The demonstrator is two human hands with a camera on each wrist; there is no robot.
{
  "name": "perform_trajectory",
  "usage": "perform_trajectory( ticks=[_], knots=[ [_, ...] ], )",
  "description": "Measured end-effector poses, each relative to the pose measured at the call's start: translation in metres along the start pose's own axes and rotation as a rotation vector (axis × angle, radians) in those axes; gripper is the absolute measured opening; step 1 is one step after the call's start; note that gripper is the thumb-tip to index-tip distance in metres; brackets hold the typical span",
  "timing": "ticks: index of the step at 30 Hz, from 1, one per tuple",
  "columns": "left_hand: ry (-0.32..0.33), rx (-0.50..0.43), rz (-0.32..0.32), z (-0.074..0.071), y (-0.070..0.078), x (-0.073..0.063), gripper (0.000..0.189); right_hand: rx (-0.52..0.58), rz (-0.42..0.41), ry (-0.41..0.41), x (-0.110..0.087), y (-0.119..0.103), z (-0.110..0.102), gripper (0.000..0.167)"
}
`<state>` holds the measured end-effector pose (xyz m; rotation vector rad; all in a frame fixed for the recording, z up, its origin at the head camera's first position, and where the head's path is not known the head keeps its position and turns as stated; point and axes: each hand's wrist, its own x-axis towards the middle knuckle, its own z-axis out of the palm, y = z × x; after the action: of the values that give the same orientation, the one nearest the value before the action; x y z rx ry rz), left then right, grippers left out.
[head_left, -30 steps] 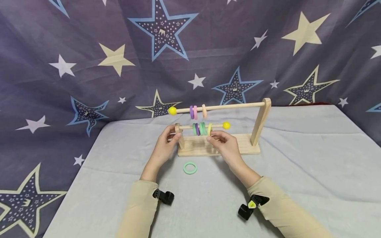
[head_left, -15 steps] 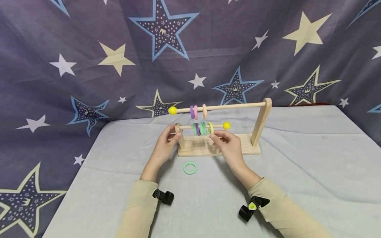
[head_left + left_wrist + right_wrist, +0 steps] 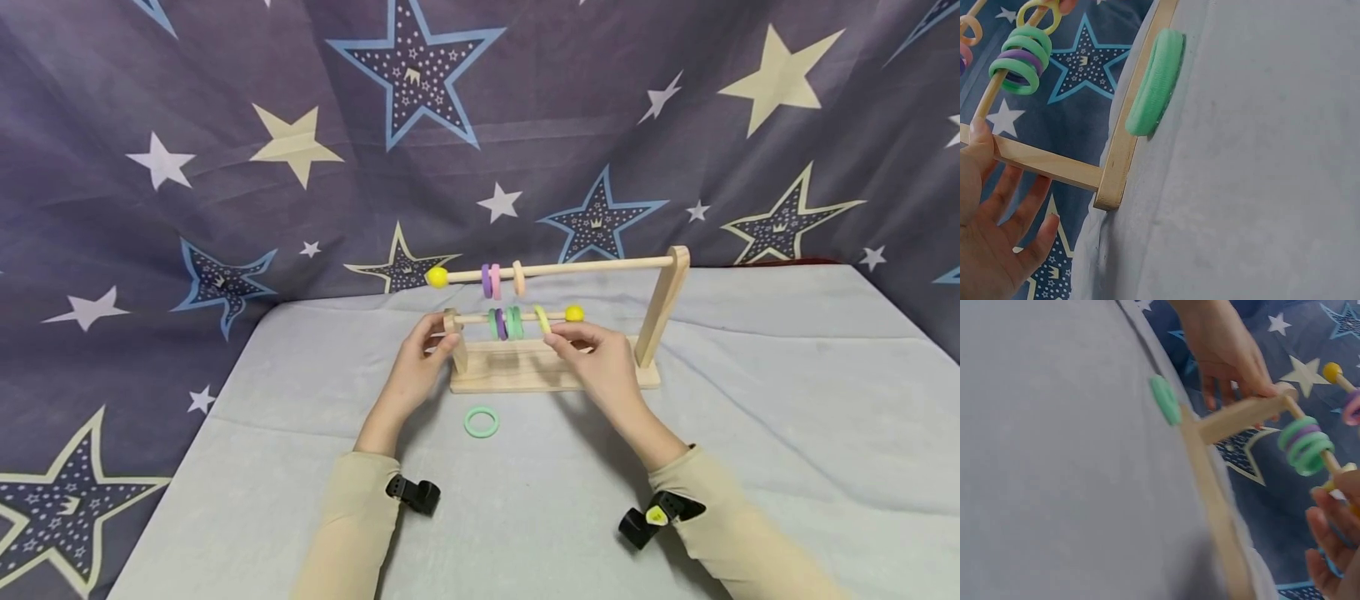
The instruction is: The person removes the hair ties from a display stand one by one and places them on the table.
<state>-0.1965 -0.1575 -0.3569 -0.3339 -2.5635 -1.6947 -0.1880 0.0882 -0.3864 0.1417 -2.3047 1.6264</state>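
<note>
A wooden stand [image 3: 517, 377] carries two rods. My left hand [image 3: 411, 367] grips the top of its short left post [image 3: 1047, 164], thumb on one side and fingers on the other. From that post runs the lower rod [image 3: 472, 319], tipped with a yellow ball [image 3: 574, 313]. Several green and purple rings [image 3: 515, 323] hang on it in a cluster. To their right is a yellow ring [image 3: 542, 319], around the rod and tilted. My right hand [image 3: 606, 371] pinches its lower edge between thumb and fingertips; part of that ring is hidden in the right wrist view [image 3: 1349, 472].
The upper rod [image 3: 600, 266] runs from the tall right post [image 3: 662, 304] and bears purple, pink and peach rings [image 3: 519, 279]. A loose green ring [image 3: 1157, 84], with a cloth-like surface, lies on the light cloth in front of the base. A star-patterned curtain [image 3: 420, 192] hangs behind.
My right hand has drawn the yellow ring rightward along the lower rod, away from the green and purple rings and closer to the yellow ball. My left hand keeps its grip on the post.
</note>
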Motion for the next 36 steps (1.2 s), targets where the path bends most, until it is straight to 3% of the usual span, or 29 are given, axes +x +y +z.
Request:
perform_trajectory(
  ticks=[10,16,23,36],
  knots=[
    [0.006,0.012,0.004,0.0,0.003,-0.001,0.034,-0.126,-0.025,-0.139,0.009,-0.002,-0.023,0.016],
    [0.004,0.013,0.0,0.0,0.004,-0.002,0.035,-0.161,-0.034,-0.141,0.012,-0.008,-0.034,0.015],
    [0.005,0.008,-0.001,0.0,0.003,-0.002,0.035,-0.181,-0.023,-0.196,0.017,-0.008,-0.044,0.015],
    [-0.01,0.014,0.003,0.001,0.001,-0.002,0.037,-0.191,-0.029,-0.172,0.019,-0.01,-0.054,0.014]
  ],
)
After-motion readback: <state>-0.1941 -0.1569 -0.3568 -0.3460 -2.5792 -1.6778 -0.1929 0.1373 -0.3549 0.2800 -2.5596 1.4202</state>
